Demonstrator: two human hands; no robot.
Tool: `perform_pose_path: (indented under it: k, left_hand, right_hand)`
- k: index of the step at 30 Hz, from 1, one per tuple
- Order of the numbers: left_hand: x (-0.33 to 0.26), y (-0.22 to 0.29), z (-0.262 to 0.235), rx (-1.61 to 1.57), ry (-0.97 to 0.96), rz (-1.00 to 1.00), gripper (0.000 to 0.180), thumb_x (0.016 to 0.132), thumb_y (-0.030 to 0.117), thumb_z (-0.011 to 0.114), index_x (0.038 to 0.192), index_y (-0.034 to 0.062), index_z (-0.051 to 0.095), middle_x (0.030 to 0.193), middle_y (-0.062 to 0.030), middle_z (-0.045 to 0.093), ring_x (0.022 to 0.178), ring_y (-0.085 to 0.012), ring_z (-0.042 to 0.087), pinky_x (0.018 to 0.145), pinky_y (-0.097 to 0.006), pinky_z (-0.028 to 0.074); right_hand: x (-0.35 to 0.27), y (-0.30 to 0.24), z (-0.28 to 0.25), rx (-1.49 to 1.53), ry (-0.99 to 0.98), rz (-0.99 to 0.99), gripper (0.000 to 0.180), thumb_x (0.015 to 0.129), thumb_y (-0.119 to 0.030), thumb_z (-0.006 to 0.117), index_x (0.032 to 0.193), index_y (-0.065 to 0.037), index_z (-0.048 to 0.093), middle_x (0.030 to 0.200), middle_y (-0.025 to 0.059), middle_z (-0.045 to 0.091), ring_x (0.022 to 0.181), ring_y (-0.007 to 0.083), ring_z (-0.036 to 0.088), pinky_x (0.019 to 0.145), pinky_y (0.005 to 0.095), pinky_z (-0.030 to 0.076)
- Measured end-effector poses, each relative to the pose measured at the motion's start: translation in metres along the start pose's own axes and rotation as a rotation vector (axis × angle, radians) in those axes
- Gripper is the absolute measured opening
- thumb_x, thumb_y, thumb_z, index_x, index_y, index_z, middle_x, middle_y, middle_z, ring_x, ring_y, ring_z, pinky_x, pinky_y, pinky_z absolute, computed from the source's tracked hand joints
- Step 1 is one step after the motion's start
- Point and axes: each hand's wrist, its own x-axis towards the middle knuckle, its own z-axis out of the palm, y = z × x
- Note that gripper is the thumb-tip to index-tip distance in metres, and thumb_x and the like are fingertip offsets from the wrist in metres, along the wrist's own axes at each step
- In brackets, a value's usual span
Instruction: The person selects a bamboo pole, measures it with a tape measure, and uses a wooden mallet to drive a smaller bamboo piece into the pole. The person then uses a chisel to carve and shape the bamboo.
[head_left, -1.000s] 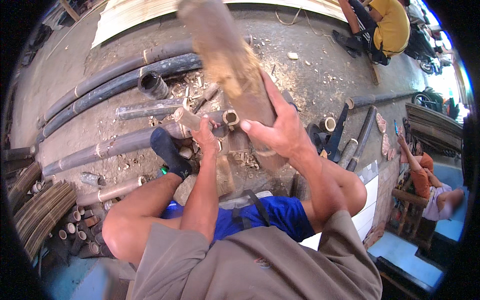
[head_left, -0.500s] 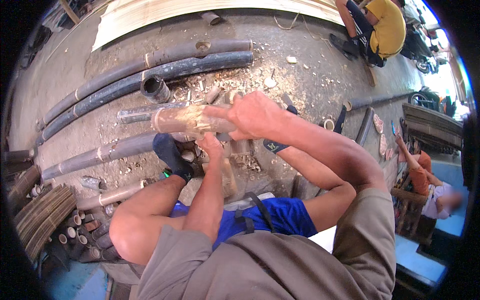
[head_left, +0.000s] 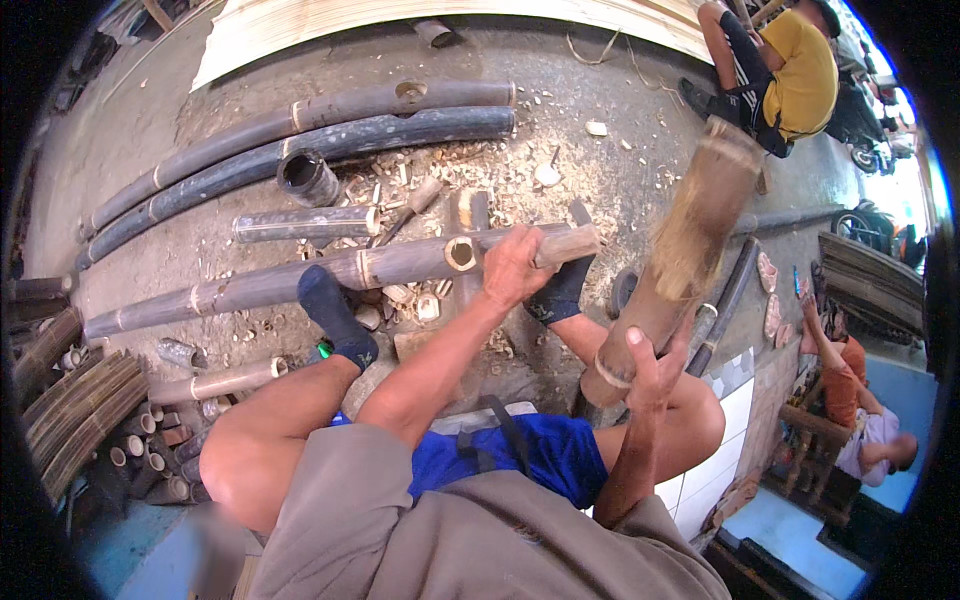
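My right hand [head_left: 655, 372] grips the lower end of a thick bamboo club [head_left: 690, 235], thumb along its side. The club leans up and to the right above my right knee, its side worn pale and frayed. My left hand [head_left: 512, 268] is closed around a round wooden handle [head_left: 572, 246], whose blunt end sticks out to the right; the rest of that tool is hidden by the fist. Just left of this fist, a hole [head_left: 461, 254] opens in a long bamboo pole [head_left: 270, 290] lying on the floor between my feet.
Beyond the pole lie a wooden-handled tool [head_left: 412, 208], a short bamboo piece [head_left: 305, 223], an upright dark tube [head_left: 308, 178] and two long poles [head_left: 350, 137]. Chips [head_left: 545, 205] litter the concrete. A person in yellow [head_left: 805, 85] sits at the upper right; another [head_left: 850, 395] sits farther right.
The bamboo club has swung from level in front of me to tilted upright at the right, in my right hand. My left hand has left the club and now grips the wooden handle.
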Motion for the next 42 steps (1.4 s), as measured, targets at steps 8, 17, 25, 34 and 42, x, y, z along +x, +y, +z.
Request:
perform_pose_path:
  k: [8,17,25,34,42]
  left_hand:
    - [0.004,-0.045,0.016,0.101,-0.104,-0.043,0.044,0.071,0.023,0.089,0.103,0.0125,0.061,0.098,-0.0104,0.058,0.094,-0.035,0.064,0.077,-0.048,0.053]
    - [0.007,-0.054,-0.019,-0.137,0.014,-0.142,0.036,0.078,0.02,0.086,0.106,0.0096,0.065,0.094,-0.011,0.07,0.091,-0.0305,0.071,0.08,-0.043,0.056]
    - [0.065,-0.017,-0.143,-0.187,0.639,-0.373,0.039,0.091,0.028,0.079,0.115,0.0025,0.063,0.1,-0.0121,0.074,0.086,-0.0197,0.068,0.083,-0.038,0.054]
    - [-0.004,0.021,-0.013,-0.168,0.072,-0.111,0.05,0.073,0.02,0.086,0.115,0.0074,0.061,0.103,-0.0167,0.073,0.091,-0.0392,0.073,0.078,-0.048,0.06]
    - [0.002,0.012,-0.008,-0.229,0.078,-0.121,0.043,0.072,0.022,0.087,0.105,0.007,0.064,0.098,-0.0142,0.069,0.09,-0.0385,0.071,0.076,-0.049,0.058]
  right_hand:
    - [-0.023,0.086,0.041,0.028,-0.001,0.273,0.093,0.091,-0.02,0.073,0.165,0.005,0.024,0.15,0.0232,0.053,0.136,0.0303,0.053,0.116,0.04,0.041]
    - [-0.019,0.077,0.033,0.089,-0.227,0.367,0.09,0.091,-0.023,0.074,0.162,0.007,0.028,0.14,0.021,0.06,0.124,0.0269,0.06,0.109,0.0385,0.047]
    - [-0.009,0.051,0.027,0.367,-0.115,0.402,0.09,0.09,-0.023,0.075,0.163,0.001,0.029,0.134,0.0184,0.061,0.119,0.0252,0.061,0.104,0.0376,0.049]
    - [-0.013,0.02,0.01,0.105,-0.07,0.263,0.095,0.088,-0.022,0.075,0.165,0.002,0.025,0.135,0.0195,0.059,0.119,0.0286,0.063,0.104,0.0393,0.051]
    - [-0.007,0.007,0.011,0.007,-0.025,0.236,0.098,0.082,-0.039,0.081,0.158,0.004,0.037,0.142,0.0174,0.057,0.128,0.0298,0.057,0.111,0.0413,0.043]
